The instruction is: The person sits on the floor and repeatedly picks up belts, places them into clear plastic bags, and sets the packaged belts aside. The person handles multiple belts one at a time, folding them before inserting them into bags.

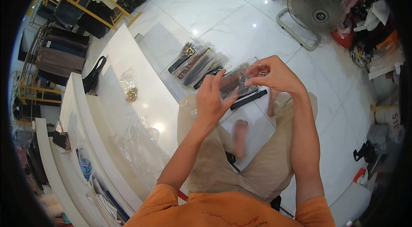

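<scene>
Both hands' grip on bagged belt (235,83)

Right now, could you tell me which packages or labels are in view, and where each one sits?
Clear plastic sleeve with a dark brown item: held between left hand and right hand.
Row of clear sleeves with dark strips: on the white floor ahead.
Small clear bag with gold bits: on the white counter.

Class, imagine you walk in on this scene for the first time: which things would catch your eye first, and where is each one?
At centre, the left hand and right hand hold a belt in a clear plastic sleeve above the lap. Just beyond, a row of bagged belts lies on the glossy white tiled floor. A white pedestal fan stands at upper right, and racks of folded clothes line the left edge.
</scene>
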`<state>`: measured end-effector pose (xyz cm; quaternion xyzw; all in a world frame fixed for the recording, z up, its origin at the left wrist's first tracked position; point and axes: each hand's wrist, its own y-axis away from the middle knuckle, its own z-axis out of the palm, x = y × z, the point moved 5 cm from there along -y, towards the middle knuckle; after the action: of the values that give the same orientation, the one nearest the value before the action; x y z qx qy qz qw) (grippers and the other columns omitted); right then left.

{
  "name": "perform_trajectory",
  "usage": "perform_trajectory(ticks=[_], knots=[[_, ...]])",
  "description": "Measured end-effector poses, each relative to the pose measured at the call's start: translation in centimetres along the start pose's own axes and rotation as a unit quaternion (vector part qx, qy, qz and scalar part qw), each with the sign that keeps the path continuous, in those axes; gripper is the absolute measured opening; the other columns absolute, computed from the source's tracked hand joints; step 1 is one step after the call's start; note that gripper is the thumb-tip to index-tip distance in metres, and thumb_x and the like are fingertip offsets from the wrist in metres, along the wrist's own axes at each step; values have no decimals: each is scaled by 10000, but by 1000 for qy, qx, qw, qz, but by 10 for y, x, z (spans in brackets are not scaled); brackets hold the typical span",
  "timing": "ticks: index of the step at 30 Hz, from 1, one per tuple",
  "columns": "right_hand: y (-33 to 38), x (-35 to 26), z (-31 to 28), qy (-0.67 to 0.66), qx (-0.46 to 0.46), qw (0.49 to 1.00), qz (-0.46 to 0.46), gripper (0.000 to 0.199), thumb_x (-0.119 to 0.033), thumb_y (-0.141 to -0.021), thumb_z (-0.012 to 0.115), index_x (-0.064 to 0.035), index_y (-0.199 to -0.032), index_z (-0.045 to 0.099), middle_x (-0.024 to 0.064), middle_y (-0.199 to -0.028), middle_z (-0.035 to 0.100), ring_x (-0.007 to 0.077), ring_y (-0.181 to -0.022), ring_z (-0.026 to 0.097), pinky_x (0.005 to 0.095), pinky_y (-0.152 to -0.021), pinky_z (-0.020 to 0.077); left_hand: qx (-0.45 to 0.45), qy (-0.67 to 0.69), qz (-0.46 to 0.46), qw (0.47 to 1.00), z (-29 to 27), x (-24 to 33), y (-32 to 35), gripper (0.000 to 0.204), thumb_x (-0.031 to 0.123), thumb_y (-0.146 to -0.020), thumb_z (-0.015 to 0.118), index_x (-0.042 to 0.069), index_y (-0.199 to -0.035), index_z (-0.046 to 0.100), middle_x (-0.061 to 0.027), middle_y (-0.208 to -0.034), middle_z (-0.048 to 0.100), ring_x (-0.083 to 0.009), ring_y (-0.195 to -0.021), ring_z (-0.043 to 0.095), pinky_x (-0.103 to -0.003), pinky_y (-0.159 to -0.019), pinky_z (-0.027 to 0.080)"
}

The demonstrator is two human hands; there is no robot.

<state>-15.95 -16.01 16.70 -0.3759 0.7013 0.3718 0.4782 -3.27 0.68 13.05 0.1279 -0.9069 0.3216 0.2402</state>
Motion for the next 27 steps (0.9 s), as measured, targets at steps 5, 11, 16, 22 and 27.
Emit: perform_trajectory(ticks=[5, 11, 16, 22, 27], knots=[[7, 13, -19, 131, 81, 987, -52, 93, -19, -785, 765, -19, -878, 758, 52, -850, 701, 155, -757, 623, 312, -684, 471, -226, 261, -112, 932, 29, 3, -7, 837, 248, -731, 934, 36, -1422, 513, -87, -1215, 626, -192, -1108, 613, -362, -918, 511], [13, 11, -11, 115, 39, 987, -109, 136, 17, -753, 741, -39, -877, 756, 48, -883, 707, 203, -816, 628, 339, -694, 469, -382, 470, -131, 785, 56, -19, -22, 867, 171, -751, 895, 42, -1492, 463, -122, -1441, 559, -237, -1370, 504, -371, -1160, 390], [13, 16, -7, 140, 106, 980, -95, 174, -33, -734, 789, -33, -901, 741, 68, -833, 675, 223, -764, 624, 350, -694, 497, -433, 474, -123, 757, 88, -7, -6, 638, 145, -806, 847, 18, -1367, 571, -68, -1162, 680, -172, -1123, 620, -334, -1025, 465], [8, 12, -5, 247, 305, 907, -155, 187, -129, -745, 852, -83, -874, 724, 15, -736, 632, 137, -566, 518, 287, -495, 400, -338, 507, -221, 761, 119, -45, 24, 459, 114, -834, 821, 16, -1239, 629, -18, -987, 647, -100, -956, 593, -290, -868, 490], [2, 22, 23, 175, 138, 969, -109, 235, -188, -769, 862, -91, -958, 761, 12, -866, 731, 146, -554, 517, 271, -512, 405, -307, 554, -230, 738, 129, -64, 19, 472, 99, -811, 830, 8, -1226, 622, -19, -1092, 655, -114, -1011, 582, -309, -952, 486]])
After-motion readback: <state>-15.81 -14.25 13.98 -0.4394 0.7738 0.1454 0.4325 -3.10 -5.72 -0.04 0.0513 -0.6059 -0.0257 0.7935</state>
